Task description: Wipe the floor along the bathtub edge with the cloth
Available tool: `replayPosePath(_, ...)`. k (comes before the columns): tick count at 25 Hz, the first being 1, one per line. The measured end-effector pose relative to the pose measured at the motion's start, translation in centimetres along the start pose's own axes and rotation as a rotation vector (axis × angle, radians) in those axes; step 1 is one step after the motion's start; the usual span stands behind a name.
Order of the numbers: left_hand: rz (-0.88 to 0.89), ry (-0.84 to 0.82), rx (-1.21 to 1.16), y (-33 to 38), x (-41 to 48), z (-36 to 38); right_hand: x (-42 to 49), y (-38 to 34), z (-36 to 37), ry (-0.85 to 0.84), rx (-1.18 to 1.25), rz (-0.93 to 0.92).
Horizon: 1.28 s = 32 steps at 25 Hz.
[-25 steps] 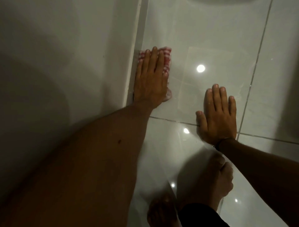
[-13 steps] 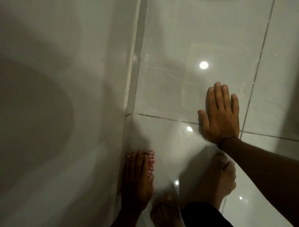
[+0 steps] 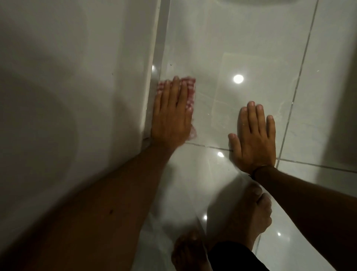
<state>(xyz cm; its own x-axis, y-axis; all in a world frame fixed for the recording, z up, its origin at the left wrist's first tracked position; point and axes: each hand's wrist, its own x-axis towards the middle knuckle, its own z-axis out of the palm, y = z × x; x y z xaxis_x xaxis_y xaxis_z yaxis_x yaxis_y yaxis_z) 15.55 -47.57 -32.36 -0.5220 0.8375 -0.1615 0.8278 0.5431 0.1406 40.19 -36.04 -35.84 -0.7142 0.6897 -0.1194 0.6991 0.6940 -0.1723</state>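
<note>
A red-and-white checked cloth [image 3: 190, 91] lies flat on the glossy tiled floor [image 3: 222, 38], right against the foot of the white bathtub [image 3: 77, 77]. My left hand [image 3: 172, 118] presses flat on the cloth with fingers straight, covering most of it; only its far edge and right side show. My right hand [image 3: 253, 139] rests palm down on the bare floor to the right, fingers slightly spread, holding nothing. A thin dark band circles that wrist.
The tub wall fills the left half of the view. Grey grout lines [image 3: 297, 81] cross the pale tiles. My bare feet [image 3: 249, 216] stand on the floor below the right hand. A pale rounded fixture edge [image 3: 258, 1] shows at the top.
My left hand has slid the cloth away from me along the tub edge, from near my feet back up past the grout line. The right hand has stayed planted.
</note>
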Motion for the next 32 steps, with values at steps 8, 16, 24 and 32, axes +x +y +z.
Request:
replayPosePath(8, 0.156, -0.18, 0.014, 8.1, -10.9, 3.3, -0.1, -0.1, -0.3, -0.009, -0.021, 0.002)
replayPosePath(16, 0.056, 0.012, 0.007, 0.6, -0.6, 0.4, 0.0, -0.5, -0.7, -0.006, -0.008, 0.004)
replayPosePath(24, 0.024, 0.037, -0.097, -0.2, -1.9, 0.4, 0.0, -0.4, -0.6, -0.007, 0.001, 0.013)
replayPosePath(32, -0.009, -0.064, -0.011, -0.7, -19.1, 3.7, 0.0, -0.2, -0.4, 0.002, -0.006, 0.001)
